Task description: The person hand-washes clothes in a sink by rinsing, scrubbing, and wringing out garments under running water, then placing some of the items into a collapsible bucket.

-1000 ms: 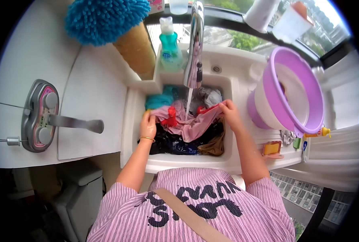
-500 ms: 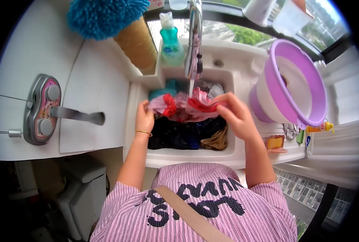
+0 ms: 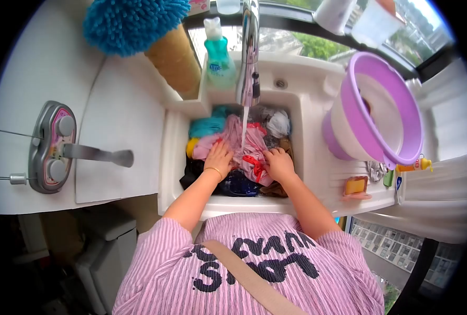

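Windows (image 3: 322, 46) with greenery outside stand behind a white sink (image 3: 311, 181), where a wet pink garment (image 3: 254, 139) with red trim lies bunched on other laundry. Its folds fill the space between the two hands. On its near left part lies the left hand (image 3: 218, 159), palm down, fingers stretched forward and slightly spread, touching the cloth; whether they pinch any, I cannot tell. At its right edge the right hand (image 3: 279, 163) touches it with bent fingers, their grip likewise unclear.

Water (image 3: 245, 123) runs from the faucet (image 3: 250, 79) onto the garment, crossing in front of its folds. Turquoise cloth (image 3: 207, 127) and yellow cloth (image 3: 192, 147) sit to the left, white cloth (image 3: 279, 125) at back right, dark cloth (image 3: 238, 185) nearer the body. Beyond the basin stand a green bottle (image 3: 219, 58) at the back and a purple-rimmed bucket (image 3: 342, 123), tilted, on the right.
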{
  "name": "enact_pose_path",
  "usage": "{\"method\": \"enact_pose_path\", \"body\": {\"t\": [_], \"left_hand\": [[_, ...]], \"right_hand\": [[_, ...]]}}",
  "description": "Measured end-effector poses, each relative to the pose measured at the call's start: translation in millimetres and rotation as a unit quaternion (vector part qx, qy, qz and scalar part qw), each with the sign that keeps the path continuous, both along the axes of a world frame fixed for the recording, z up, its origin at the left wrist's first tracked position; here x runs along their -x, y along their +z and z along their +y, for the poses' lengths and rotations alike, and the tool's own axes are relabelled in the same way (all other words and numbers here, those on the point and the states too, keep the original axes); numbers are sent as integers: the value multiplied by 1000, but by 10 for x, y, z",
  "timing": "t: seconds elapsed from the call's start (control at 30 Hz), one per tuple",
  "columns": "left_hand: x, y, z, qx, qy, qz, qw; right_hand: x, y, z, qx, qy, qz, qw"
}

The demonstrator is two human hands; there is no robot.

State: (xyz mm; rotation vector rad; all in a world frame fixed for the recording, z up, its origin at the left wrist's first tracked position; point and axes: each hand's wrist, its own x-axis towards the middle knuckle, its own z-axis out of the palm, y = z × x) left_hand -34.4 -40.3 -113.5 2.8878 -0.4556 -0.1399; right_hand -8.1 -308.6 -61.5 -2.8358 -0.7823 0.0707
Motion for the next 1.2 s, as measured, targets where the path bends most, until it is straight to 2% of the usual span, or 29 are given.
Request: {"method": "enact_pose_path", "body": {"t": [0.03,0.1,0.17,0.2,0.27,0.33,0.4,0.47,0.53,0.57,0.63,0.67,0.73,0.77,0.87,0.9,0.93,0.97,1.0,1.03,1.13,1.2], "left_hand": [[89,-65,59,-54,-25,-8,998],[225,-89,101,-46,-31,-1,998],[279,61,42,-31,-15,-2,999],[265,216,-38,-33,-16,1,999],[195,486,-260,186,131,38,973],[164,465,-438,224,113,21,968],[149,353,-475,261,41,21,964],[173,261,-401,287,23,24,957],[277,429,-279,354,20,34,934],[360,526,-195,352,19,36,935],[535,689,-25,576,87,148,799],[634,836,36,574,89,152,800],[763,1079,163,649,126,223,716],[803,1069,240,647,131,222,718],[908,948,336,557,156,203,790],[933,894,340,557,157,203,790],[960,844,340,521,154,203,815],[960,891,324,483,149,205,838],[973,934,276,492,147,190,837],[984,984,238,492,145,192,837],[962,1151,141,460,134,161,863],[944,1168,122,434,230,28,871]], "right_hand": [[-7,-11,-21,2,-42,46,998],[40,116,-38,-23,-87,60,994],[57,254,-91,-92,-132,-16,987],[59,307,-114,-104,-118,-18,987],[112,549,-4,-122,-110,-12,986],[141,572,34,-137,-101,-7,985],[137,390,23,-45,-48,67,996],[87,167,-44,-39,-75,65,994],[21,112,-119,-38,-100,65,992],[2,122,-154,-34,-116,88,989],[69,140,-195,-34,-137,116,983],[119,159,-208,-50,-129,112,984],[171,219,-185,-70,-117,108,985],[211,260,-161,-61,-116,121,984],[247,391,-77,-30,-115,145,982],[233,439,-42,-9,-120,154,981],[217,497,-16,-9,-119,154,981],[208,573,18,-95,-35,124,987],[229,609,48,-179,48,93,978],[261,589,94,-178,45,93,979],[331,438,192,-136,112,200,964],[370,372,164,-113,130,223,959]]}}
